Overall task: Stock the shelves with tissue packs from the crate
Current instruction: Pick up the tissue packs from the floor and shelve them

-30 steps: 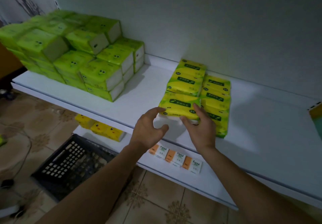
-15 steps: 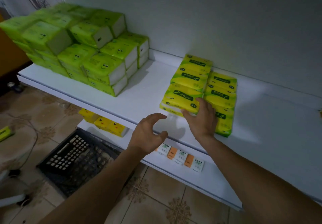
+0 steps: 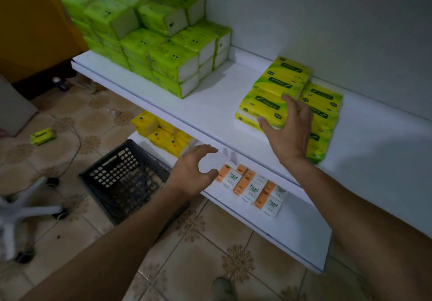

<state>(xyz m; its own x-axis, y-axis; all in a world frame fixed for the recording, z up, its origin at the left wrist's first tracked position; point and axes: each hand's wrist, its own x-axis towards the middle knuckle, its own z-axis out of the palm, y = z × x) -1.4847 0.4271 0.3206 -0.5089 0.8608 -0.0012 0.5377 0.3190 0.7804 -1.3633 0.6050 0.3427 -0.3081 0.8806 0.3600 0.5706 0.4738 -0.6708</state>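
Upper shelf [image 3: 210,104], white: two lots of tissue packs. At 11 o'clock of the view, a tall block of lime-green packs [image 3: 149,34] printed with small smiling faces, white ends showing; no wording on them can be read. At 2 o'clock, the yellow-green packs [image 3: 313,94] lie in two rows running back to the wall, each with a dark green label band whose print is too small to read. The front pack [image 3: 264,104] of the left row sits on top of another, near the shelf's front edge. Right hand [image 3: 287,132] – spread wide, fingers lightly bent, fingertips on the top of that front pack and thumb against its near end; it closes round nothing. Left hand [image 3: 189,174] – loosely open, fingers curved, holding nothing, in the air before the upper shelf's edge at the middle of the view. Lower shelf [image 3: 292,230], white: at 10 o'clock of the left hand, yellow packs [image 3: 161,134] with a duck face; at 3 to 4 o'clock of it, orange-and-white packs [image 3: 252,188] marked "Facial", lying flat in a row. Crate [image 3: 121,179]: dark, lattice-walled, on the tiled floor [image 3: 187,265] at 8 o'clock of the left hand, touching the lower shelf's end. One stray yellow-green pack [image 3: 42,136] lies on the floor at 9 o'clock of the view, well apart from the crate. A white chair base [image 3: 25,209] on castors stands at 8 o'clock.
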